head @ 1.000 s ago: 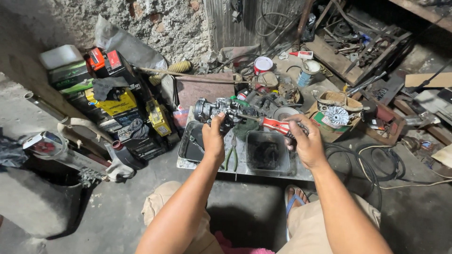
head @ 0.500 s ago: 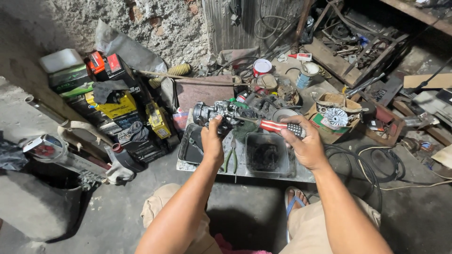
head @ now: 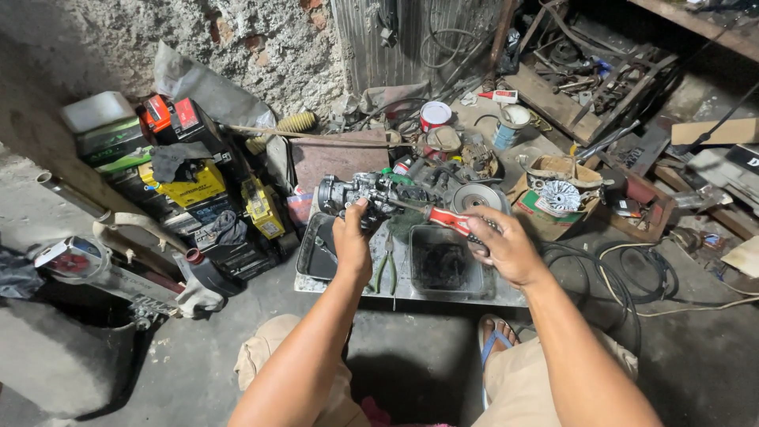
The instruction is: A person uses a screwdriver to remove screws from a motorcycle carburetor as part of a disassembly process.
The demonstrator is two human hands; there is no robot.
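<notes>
We observed the left hand (head: 353, 241) closed around the grimy grey metal engine assembly (head: 371, 196), fingers wrapped over its near side and holding it raised above the flat metal work plate (head: 506, 294). The right hand (head: 503, 247) was clenched on the red-and-black handle of a screwdriver (head: 452, 221), whose shaft ran leftward from the grip into the assembly, meeting it just right of the left hand. Directly beneath the right-hand grip sat a blackened rectangular metal tray (head: 443, 267); beneath the left-hand grip lay a dark shallow tray (head: 315, 255), with green-handled pliers (head: 385, 269) on the plate between the two trays. Beyond the screwdriver handle, just past the assembly, we noted a round grey disc (head: 475, 198), and further right an open cardboard box holding a finned metal part (head: 560, 194). Well to the left of the left-hand grip stood stacked black, yellow and red vehicle batteries (head: 183, 178).
</notes>
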